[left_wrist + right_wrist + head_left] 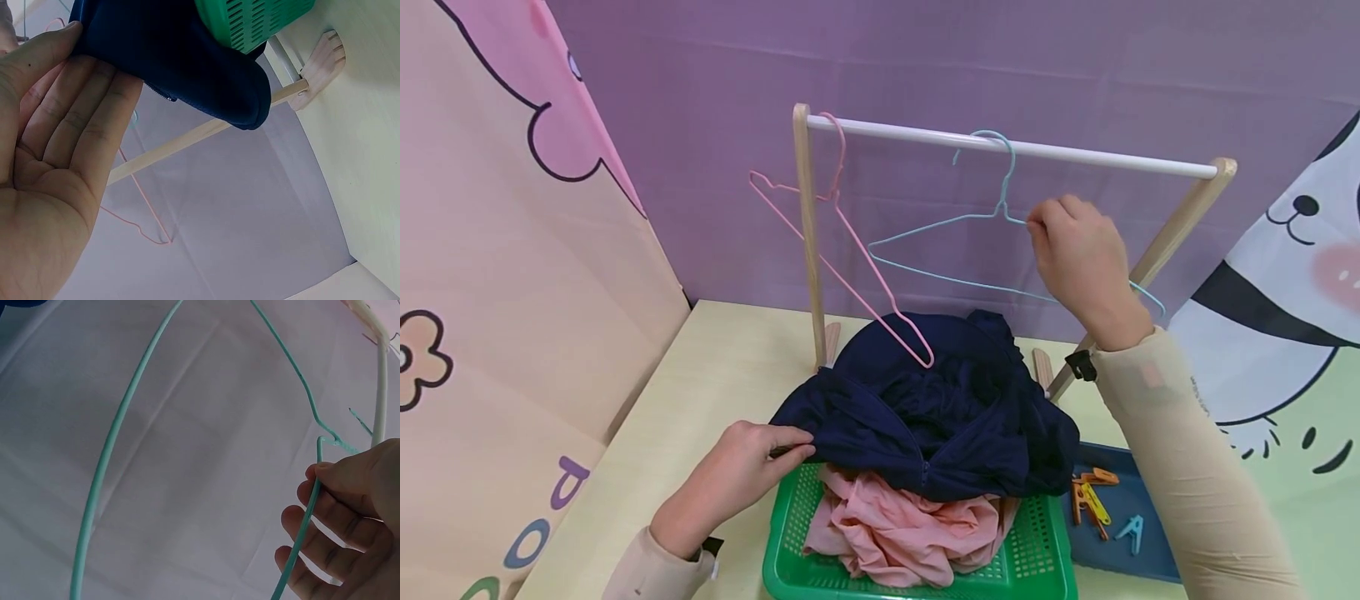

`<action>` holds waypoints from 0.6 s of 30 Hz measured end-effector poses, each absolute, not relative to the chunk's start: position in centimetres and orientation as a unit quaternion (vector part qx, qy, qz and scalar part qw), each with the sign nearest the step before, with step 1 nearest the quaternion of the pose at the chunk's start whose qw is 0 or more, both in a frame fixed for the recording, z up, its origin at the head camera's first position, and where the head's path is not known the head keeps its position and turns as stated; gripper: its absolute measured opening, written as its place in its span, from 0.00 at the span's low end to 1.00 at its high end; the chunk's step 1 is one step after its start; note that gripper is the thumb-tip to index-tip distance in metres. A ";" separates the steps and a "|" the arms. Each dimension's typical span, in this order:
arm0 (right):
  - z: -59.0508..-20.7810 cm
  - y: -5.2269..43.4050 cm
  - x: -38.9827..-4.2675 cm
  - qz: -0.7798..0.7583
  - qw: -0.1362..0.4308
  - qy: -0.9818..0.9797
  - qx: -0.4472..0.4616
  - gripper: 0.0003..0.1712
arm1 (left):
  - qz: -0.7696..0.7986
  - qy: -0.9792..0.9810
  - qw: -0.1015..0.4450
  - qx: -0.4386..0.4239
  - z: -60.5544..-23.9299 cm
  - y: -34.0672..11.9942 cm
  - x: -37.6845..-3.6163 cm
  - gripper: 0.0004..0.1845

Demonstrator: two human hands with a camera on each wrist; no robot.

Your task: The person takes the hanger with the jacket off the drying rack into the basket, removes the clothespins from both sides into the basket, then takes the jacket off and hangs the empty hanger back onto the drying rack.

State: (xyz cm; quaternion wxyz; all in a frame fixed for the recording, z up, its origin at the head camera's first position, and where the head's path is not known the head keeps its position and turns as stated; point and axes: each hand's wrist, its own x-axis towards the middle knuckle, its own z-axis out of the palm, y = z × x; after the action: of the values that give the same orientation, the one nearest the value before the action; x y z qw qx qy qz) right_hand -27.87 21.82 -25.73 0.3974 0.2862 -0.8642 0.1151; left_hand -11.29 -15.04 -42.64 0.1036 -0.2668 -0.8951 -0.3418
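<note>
Plainly, our left hand pinches the near-left edge of a navy zip-up garment, thumb on one side and fingers on the other. We see that garment heaped across the top of a green perforated plastic basket, its zip toward us, with crumpled pink fabric below it in the front of the basket. Our right hand holds a teal wire hanger, thumb and forefinger nipping its shoulder just right of the neck; its hook loops over the white rail of a small wooden-posted rack. Beside the left post we have a pink hanger, hooked on the same rail, turned at an angle, bare of clothing. To the basket's right, on the pale counter, we find a blue tray with orange, yellow and light-blue clothes pegs.
</note>
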 end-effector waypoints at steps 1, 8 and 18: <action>-25.8 21.8 -27.9 0.118 0.397 -0.864 0.287 0.05 | -0.343 -0.895 0.100 -0.266 -42.7 -15.1 -11.3 0.06; -26.3 21.7 -27.8 0.123 0.379 -0.871 0.288 0.04 | -0.340 -0.899 0.097 -0.260 -42.8 -15.1 -11.3 0.07; -26.9 21.5 -27.6 0.123 0.377 -0.871 0.290 0.03 | -0.334 -0.900 0.099 -0.263 -42.6 -15.2 -11.3 0.07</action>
State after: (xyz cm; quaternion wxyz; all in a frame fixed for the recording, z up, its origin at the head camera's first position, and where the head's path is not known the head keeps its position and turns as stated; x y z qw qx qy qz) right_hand -27.56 21.47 -26.89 0.3767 0.2904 -0.8709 0.1233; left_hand -11.29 -15.21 -42.62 0.0991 -0.2625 -0.8999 -0.3339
